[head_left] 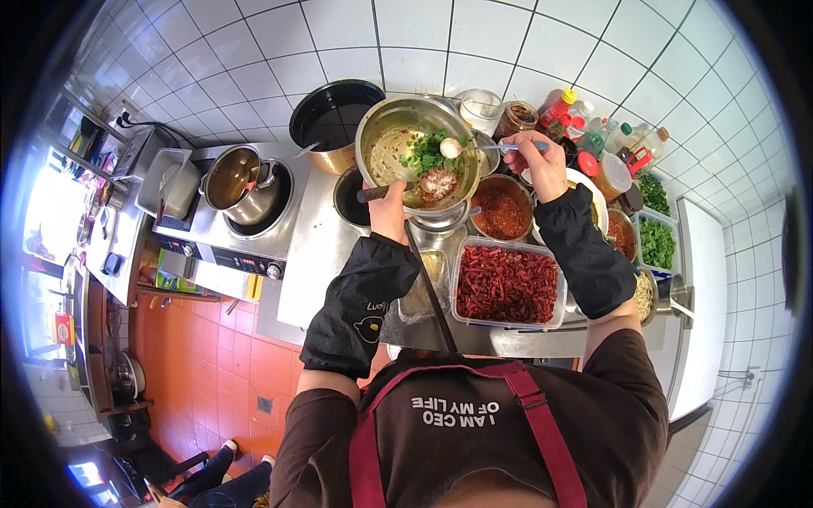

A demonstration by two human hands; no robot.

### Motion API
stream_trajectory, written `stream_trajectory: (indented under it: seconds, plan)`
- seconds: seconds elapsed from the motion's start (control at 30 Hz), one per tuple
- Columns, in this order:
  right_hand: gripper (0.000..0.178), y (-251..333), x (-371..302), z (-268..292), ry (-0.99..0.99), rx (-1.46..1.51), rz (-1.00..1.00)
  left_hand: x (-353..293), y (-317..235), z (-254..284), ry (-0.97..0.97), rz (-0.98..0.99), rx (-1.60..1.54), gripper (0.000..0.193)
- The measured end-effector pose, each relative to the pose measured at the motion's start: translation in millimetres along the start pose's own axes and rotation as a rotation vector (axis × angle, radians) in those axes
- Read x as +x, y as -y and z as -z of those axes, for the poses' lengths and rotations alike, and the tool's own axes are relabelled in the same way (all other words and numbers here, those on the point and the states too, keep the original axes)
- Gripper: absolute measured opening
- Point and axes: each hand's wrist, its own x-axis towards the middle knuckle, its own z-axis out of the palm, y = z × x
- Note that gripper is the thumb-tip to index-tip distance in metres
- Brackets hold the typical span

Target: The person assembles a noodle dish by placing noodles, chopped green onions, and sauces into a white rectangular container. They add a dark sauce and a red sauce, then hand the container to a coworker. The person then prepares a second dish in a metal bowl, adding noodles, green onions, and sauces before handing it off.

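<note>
A metal bowl [374, 140] is tilted over the counter, holding chopped green herbs [426, 152] and a small mound of white and reddish-brown seasoning [438, 183]. My left hand [389, 213] is closed at its near rim, where a short dark wooden handle [373, 193] sticks out; whether that handle belongs to the bowl is hidden. In my right hand [542, 165] is a spoon [500, 146], its tip heaped with something white [450, 148] over the bowl. Beneath and right of the bowl sits a container of red chilli sauce [501, 207].
A plastic tub of dried red chillies [506, 284] stands close to me. Bottles and jars [559, 110] line the tiled wall. Far left, a steel pot [235, 182] sits on a cooktop [292, 157]. Beside the bowl is a large dark-liquid pot [337, 114]. Another person's legs [224, 474] show lower left.
</note>
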Motion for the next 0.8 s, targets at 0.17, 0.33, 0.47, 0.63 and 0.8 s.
stream_trajectory:
  seconds: [0.17, 0.33, 0.47, 0.63, 0.8]
  plan:
    - [0.017, -8.6, 5.0, 9.3, -0.107, 0.091, -0.031, -3.7, -2.4, 1.6, -0.029, -0.002, 0.007, 0.042]
    - [0.019, -63.8, 22.4, 23.0, -0.132, -0.029, -0.06, -0.3, 0.5, 18.6, -0.101, 0.007, 0.01, 0.045]
    - [0.033, -112.0, 23.0, 35.2, -0.037, -0.54, 0.084, 0.2, 4.0, 36.3, -0.05, -0.012, 0.076, 0.039]
    - [0.032, -134.5, 62.9, 89.7, -0.652, -0.323, 0.114, -28.5, -21.3, 32.3, -0.063, 0.028, -0.008, 0.042]
    - [0.044, -141.0, 107.0, 124.5, -0.705, -0.43, 0.013, -43.6, -29.1, 38.4, -0.099, 0.003, 0.004, 0.039]
